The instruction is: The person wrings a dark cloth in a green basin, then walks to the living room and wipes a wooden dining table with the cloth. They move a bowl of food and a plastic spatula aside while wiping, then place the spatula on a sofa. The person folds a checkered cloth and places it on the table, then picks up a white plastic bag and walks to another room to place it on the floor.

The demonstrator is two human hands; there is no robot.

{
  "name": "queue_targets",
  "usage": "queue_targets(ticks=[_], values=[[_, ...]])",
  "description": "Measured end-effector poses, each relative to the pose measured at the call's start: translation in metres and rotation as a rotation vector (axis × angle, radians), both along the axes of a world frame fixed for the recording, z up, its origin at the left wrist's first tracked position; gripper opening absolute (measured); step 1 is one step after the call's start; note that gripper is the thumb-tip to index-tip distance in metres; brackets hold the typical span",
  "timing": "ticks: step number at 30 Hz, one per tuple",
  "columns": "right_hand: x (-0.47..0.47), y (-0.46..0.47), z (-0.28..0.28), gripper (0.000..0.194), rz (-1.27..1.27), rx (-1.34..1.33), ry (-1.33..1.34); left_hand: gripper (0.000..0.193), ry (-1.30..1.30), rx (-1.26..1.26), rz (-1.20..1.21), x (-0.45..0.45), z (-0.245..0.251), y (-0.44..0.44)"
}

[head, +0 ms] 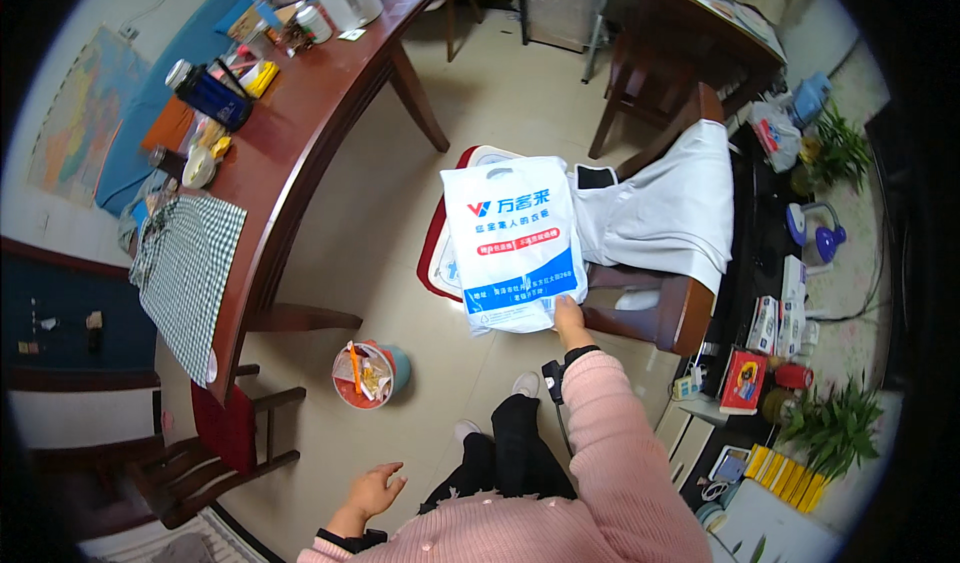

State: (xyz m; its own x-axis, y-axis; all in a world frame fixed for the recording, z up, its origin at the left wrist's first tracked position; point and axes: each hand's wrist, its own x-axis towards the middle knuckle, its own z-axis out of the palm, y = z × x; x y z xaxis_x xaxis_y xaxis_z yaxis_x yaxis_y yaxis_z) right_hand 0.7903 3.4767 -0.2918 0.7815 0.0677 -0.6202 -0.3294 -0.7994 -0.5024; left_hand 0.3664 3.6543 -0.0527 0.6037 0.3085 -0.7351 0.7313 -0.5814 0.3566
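My right hand [571, 323] grips the lower right corner of a white plastic carrier bag [510, 225], thumb on top. The bag looks flat, bears blue and red printing, and has a cut-out handle at its far edge. Under it shows part of a red-bordered cushion [435, 259]; whether the bag rests on it or is held above, I cannot tell. To the bag's right, a white garment [660, 210] is draped over a wooden chair [686, 315]. My left hand [377, 489] hangs low beside my body, fingers apart and holding nothing.
A small bin [401, 372] with litter stands on the floor at front left. Beyond it is a long wooden table [300, 105] with a blue flask [210, 96] and a checked cloth [191, 278]. A red-seated chair [225, 428] is at left; a cluttered dark cabinet [750, 263] lines the right.
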Motion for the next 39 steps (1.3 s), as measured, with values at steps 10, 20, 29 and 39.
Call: queue_targets(ticks=[10,20,29,39], values=[[-0.105,0.052,0.125,0.042,0.209,0.902,0.250,0.058,-0.107,-0.075,0.311,-0.028,-0.014,-0.016],[-0.232,0.010,0.302,0.043,0.481,1.178,0.405,0.095,-0.678,0.405,0.583,-0.066,-0.015,0.034],[-0.296,-0.027,0.326,0.045,0.257,1.293,0.425,0.021,-0.609,0.273,0.756,-0.154,-0.013,0.039],[-0.273,-0.033,0.326,0.040,0.101,0.943,0.130,0.020,-1.098,0.184,0.787,-0.167,0.040,0.023]])
